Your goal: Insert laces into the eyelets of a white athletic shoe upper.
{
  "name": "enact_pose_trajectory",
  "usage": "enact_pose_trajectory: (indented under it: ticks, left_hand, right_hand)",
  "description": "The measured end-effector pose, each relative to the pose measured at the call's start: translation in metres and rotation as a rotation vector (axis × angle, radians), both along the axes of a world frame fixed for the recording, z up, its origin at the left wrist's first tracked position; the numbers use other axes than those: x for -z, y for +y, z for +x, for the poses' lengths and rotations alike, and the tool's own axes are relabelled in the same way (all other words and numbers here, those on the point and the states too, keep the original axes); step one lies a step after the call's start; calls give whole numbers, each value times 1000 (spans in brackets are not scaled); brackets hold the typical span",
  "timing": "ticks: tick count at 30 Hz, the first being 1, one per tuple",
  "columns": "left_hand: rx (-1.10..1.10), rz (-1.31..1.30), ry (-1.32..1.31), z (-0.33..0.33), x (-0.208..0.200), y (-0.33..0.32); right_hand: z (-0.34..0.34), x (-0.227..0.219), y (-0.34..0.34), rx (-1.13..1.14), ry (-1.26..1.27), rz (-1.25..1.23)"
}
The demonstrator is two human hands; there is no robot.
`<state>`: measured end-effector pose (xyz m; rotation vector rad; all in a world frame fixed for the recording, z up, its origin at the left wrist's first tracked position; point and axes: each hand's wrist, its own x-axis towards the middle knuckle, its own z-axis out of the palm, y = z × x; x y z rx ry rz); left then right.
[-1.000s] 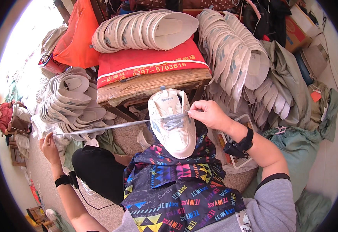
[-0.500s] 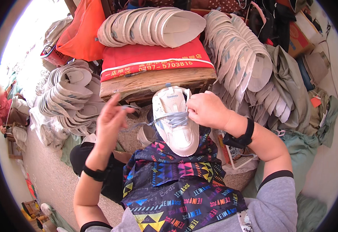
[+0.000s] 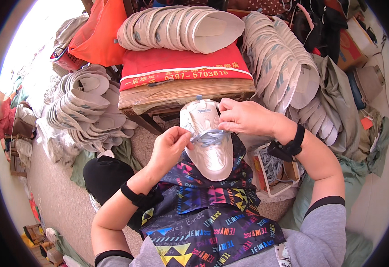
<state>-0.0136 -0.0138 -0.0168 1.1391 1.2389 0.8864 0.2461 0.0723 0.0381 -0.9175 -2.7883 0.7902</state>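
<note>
A white shoe upper (image 3: 213, 163) lies toe toward me on my apron-covered lap, its tongue end against the wooden bench. Pale blue shoelace (image 3: 211, 139) crosses its eyelet rows. My left hand (image 3: 168, 147) is closed at the upper's left edge, thumb and fingertips pinched on the lace. Across from it, my right hand (image 3: 248, 117) grips the right edge beside the tongue with curled fingers. Its fingertips are partly hidden, so I cannot tell whether lace is in them too.
A row of nested uppers (image 3: 172, 30) lies on the red cloth (image 3: 136, 66) over the wooden bench (image 3: 183, 92). More stacked uppers stand at right (image 3: 272, 62) and left (image 3: 81, 109). An open box (image 3: 262, 178) of laces sits by my right forearm.
My left hand has come rightward from beside the shoe upper to its left edge, and its spread fingers have closed. The right hand stays at the right edge. The whole view has shifted slightly.
</note>
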Motion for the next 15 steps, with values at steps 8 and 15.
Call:
enact_pose_trajectory:
  ticks: [8,15]
  left_hand:
    - [-31,-7,-119,-1,7,-7]
    - [21,47,83,1,10,-8]
  right_hand:
    - [-21,9,-9,336,401,-466]
    - [-26,9,-12,274,234,-202]
